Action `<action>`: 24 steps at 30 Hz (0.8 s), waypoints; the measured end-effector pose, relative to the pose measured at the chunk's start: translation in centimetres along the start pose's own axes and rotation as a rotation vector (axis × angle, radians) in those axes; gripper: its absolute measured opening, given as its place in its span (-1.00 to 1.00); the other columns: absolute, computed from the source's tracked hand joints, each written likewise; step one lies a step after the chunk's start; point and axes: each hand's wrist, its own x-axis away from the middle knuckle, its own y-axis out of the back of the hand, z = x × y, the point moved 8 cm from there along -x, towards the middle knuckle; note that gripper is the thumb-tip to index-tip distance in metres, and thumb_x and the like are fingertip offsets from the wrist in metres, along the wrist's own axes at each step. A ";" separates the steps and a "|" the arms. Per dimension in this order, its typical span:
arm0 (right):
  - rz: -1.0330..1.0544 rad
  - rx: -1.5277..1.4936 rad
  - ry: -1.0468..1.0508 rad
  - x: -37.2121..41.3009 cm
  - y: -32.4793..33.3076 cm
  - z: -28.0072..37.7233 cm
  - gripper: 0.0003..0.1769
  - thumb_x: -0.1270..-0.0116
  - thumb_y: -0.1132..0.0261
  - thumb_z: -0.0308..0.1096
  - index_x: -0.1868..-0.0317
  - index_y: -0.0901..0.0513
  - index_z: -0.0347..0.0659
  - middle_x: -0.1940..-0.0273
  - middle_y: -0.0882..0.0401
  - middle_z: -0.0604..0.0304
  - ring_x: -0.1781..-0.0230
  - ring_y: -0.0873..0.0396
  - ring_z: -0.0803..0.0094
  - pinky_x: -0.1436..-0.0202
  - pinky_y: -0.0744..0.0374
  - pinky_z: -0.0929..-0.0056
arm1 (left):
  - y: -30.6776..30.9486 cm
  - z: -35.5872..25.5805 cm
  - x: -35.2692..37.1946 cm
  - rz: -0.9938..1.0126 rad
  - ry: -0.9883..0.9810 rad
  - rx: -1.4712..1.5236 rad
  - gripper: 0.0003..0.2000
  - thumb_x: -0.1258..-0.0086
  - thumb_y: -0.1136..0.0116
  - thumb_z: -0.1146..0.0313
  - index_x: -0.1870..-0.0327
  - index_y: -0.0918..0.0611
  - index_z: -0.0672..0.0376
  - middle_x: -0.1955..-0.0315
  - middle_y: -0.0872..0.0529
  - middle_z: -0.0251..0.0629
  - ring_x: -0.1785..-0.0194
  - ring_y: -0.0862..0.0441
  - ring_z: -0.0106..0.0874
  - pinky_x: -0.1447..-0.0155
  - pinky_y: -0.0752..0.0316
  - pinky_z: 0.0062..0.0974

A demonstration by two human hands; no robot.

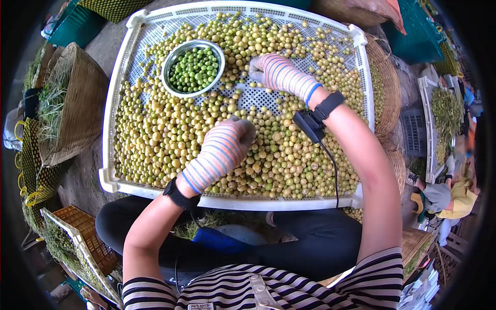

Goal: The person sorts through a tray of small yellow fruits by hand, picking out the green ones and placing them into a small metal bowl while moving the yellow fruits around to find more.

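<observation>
A white mesh tray lies in front of me, spread with small round yellow-green fruits. At its upper left stands a metal bowl holding greener round fruits. My left hand, in a striped knit glove with greyed fingertips, is low over the fruits near the middle, its fingers curled in. My right hand, gloved alike, reaches to the right of the bowl beside a thin patch of bare mesh, fingers bent downward and pressed together. Whatever either hand holds is hidden by its fingers.
Woven baskets with green stalks stand at left, and another basket touches the tray's right side. Teal crates are at upper right. A person sits far right. A cable hangs from my right wrist over the tray.
</observation>
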 end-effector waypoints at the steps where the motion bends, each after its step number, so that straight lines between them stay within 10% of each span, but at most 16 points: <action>1: -0.029 -0.124 0.066 0.0 0.0 1.2 -0.82 -0.19 -0.23 -0.27 0.24 -0.66 -0.10 0.36 -0.64 0.03 0.32 -0.62 0.13 0.19 -0.56 0.21 | 0.4 -0.1 0.7 -0.004 0.006 0.001 -0.85 -0.24 -0.16 0.42 0.21 -0.64 0.22 0.31 -0.65 -0.05 0.24 -0.61 -0.11 0.15 -0.52 -0.30; 7: -0.127 0.339 0.049 -1.6 -1.2 5.6 -0.79 -0.18 -0.20 -0.29 0.27 -0.67 -0.20 0.26 -0.65 -0.01 0.20 -0.62 0.05 0.09 -0.57 0.16 | 3.4 -1.4 4.9 0.145 0.081 0.312 -0.82 -0.32 -0.12 0.40 0.13 -0.63 0.25 0.26 -0.65 -0.13 0.17 -0.62 -0.31 0.08 -0.49 -0.41; 14: 0.064 -0.629 -0.138 0.3 -0.2 1.2 -0.72 -0.16 -0.37 -0.15 0.27 -0.70 -0.21 0.47 -0.64 0.22 0.60 -0.53 0.55 0.57 -0.49 0.50 | 4.2 3.1 9.1 0.198 0.331 0.627 -0.77 -0.39 -0.07 0.33 0.05 -0.61 0.26 0.38 -0.61 -0.40 0.32 -0.50 -0.61 0.21 -0.43 -0.62; 24: -0.138 -0.605 -0.096 -2.6 0.7 4.9 -0.65 -0.09 -0.40 -0.04 0.31 -0.72 -0.17 0.63 -0.55 0.23 0.71 -0.44 0.52 0.57 -0.50 0.46 | 3.5 4.0 7.9 0.129 0.388 0.831 -0.78 -0.35 -0.12 0.34 0.07 -0.63 0.23 0.47 -0.62 -0.44 0.42 -0.47 -0.65 0.30 -0.46 -0.60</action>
